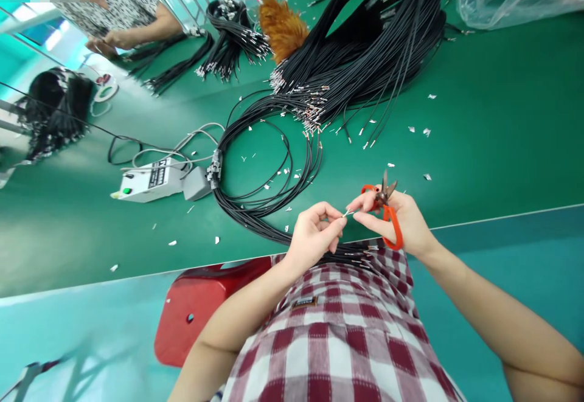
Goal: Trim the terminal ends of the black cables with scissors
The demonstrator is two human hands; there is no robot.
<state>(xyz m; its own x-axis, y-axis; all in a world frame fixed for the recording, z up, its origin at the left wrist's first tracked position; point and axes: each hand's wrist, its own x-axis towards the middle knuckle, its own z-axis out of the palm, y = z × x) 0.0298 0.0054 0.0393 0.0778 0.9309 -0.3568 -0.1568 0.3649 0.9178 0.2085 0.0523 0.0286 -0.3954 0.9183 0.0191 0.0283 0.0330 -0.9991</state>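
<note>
Red-and-white checked shirt, small dark label at its front, bare forearms, no sleeves showing

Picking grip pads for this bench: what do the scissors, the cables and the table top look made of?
Scissors in the right hand: glossy orange handles, likely plastic; dull grey blades, probably steel.
Cables: matte black jacket, looks like rubber or PVC; shiny metal-looking ends.
Table top: smooth green mat with a soft sheen, perhaps rubber or vinyl.
</note>
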